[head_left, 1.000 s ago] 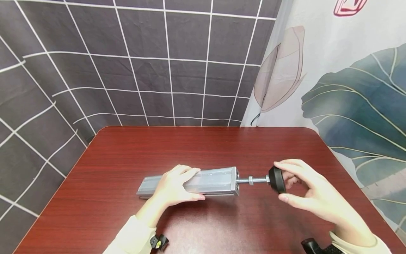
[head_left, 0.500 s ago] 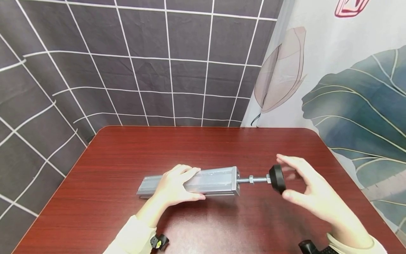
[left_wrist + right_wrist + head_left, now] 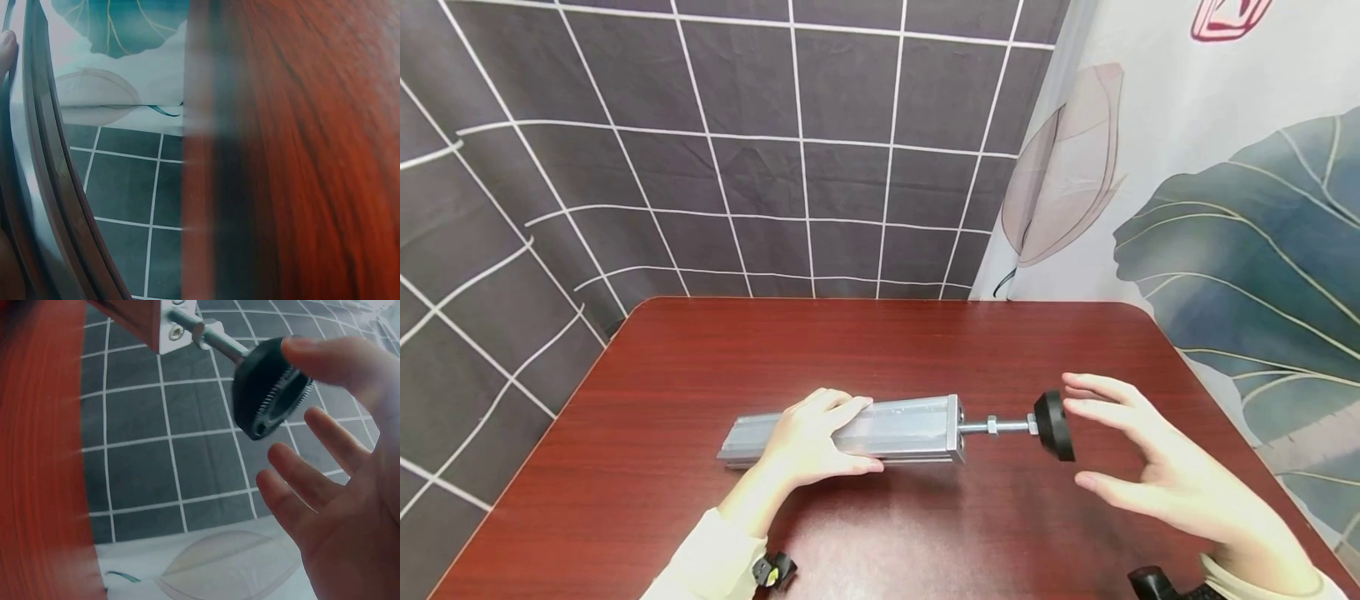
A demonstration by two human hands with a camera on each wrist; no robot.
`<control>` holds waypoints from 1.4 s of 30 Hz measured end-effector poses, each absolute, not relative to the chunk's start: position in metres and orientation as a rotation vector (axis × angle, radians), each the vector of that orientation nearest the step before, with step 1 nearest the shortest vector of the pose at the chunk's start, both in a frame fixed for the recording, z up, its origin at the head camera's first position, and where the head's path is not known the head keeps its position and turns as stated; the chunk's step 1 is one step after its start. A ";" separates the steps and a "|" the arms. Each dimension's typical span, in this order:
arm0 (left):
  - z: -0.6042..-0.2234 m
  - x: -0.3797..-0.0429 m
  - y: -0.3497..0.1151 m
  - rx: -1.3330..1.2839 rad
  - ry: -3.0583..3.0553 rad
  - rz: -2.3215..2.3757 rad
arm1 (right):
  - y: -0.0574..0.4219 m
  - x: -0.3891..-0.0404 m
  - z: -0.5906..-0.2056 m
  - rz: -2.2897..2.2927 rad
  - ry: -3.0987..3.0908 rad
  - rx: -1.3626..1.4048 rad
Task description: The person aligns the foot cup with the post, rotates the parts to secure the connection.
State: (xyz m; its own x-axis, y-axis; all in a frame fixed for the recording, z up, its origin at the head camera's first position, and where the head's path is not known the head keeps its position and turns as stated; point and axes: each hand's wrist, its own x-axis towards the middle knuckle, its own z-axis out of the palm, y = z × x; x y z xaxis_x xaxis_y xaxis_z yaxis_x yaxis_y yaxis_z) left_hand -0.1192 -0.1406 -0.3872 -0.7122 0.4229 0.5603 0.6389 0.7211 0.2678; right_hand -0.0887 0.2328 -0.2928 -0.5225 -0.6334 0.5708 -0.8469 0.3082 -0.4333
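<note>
A silver aluminium profile lies lengthwise over the table, a square plate on its right end. From that plate a threaded rod with a hex nut sticks out to the right, tipped by a black levelling foot. My left hand grips the profile around its middle, thumb on the near side and fingers over the top. In the left wrist view only a grooved side of the profile shows. My right hand is spread just right of the foot. The foot's ribbed underside faces that hand in the right wrist view.
The reddish-brown wooden table has rounded far corners. Behind it hangs a dark grey curtain with a white grid, and a white leaf-patterned curtain hangs at the right. A black wrist device is on the left wrist.
My right fingers were around the levelling foot a second ago. They have opened and drawn off it to the right. My left hand keeps its grip, the profile nearly still.
</note>
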 end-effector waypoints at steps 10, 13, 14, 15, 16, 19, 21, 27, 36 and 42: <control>-0.389 -0.118 -0.141 -0.827 -2.437 -0.632 | 0.227 -0.094 -0.302 1.065 -2.371 1.202; -0.389 -0.118 -0.141 -0.830 -2.428 -0.626 | 0.223 -0.091 -0.302 1.110 -2.416 1.062; -0.389 -0.118 -0.141 -0.831 -2.425 -0.626 | 0.221 -0.090 -0.302 1.120 -2.438 1.005; -0.389 -0.119 -0.141 -0.831 -2.423 -0.624 | 0.219 -0.089 -0.301 1.115 -2.461 0.949; -0.389 -0.119 -0.140 -0.829 -2.421 -0.623 | 0.217 -0.088 -0.300 1.122 -2.481 0.897; -0.390 -0.119 -0.140 -0.822 -2.423 -0.627 | 0.212 -0.086 -0.297 1.146 -2.533 0.778; -0.390 -0.119 -0.140 -0.816 -2.427 -0.627 | 0.210 -0.085 -0.295 1.164 -2.559 0.735; -0.390 -0.119 -0.141 -0.802 -2.439 -0.650 | 0.215 -0.086 -0.292 1.179 -2.566 0.822; -0.385 -0.118 -0.140 -0.798 -2.467 -0.649 | 0.231 -0.092 -0.294 1.043 -2.260 1.336; -0.385 -0.118 -0.140 -0.818 -2.445 -0.679 | 0.232 -0.092 -0.294 0.955 -2.285 1.358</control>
State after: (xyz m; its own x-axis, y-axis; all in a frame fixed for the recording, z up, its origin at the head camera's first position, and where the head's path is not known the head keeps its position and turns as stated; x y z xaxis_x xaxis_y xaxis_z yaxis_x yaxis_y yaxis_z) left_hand -0.1179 -0.1396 -0.3851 -0.7113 0.4150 0.5673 0.6480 0.6997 0.3007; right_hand -0.0924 0.2321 -0.2940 -0.4994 -0.6530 0.5694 -0.8640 0.3263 -0.3835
